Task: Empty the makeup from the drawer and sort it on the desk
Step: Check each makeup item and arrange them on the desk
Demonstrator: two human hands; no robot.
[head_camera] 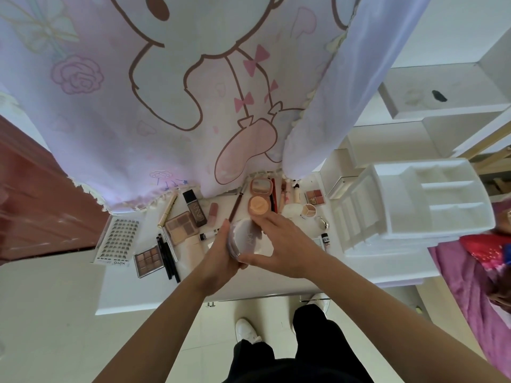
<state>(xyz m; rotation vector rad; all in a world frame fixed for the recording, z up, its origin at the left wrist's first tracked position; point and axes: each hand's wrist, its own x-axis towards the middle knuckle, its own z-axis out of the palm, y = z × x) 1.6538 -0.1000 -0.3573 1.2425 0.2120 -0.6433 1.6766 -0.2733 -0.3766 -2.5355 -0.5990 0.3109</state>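
Note:
Above the white desk (154, 297) both my hands hold a round translucent powder jar (244, 240). My left hand (218, 258) grips its left side and underside. My right hand (279, 244) wraps its top and right side, thumb at the near rim. Behind them lies an open compact with an orange puff (259, 205). To the left lie a brown eyeshadow palette (148, 260), black pencils (167, 257), a beige palette (181, 229), a dark foundation bottle (195, 207) and a lash tray (117, 241).
A white drawer organiser (414, 205) with compartments stands at the right of the desk. A small blush palette (315, 196) and small bottles lie near it. A cartoon-print curtain (193, 92) hangs over the desk's back. A bed with pink cover (475, 272) is at far right.

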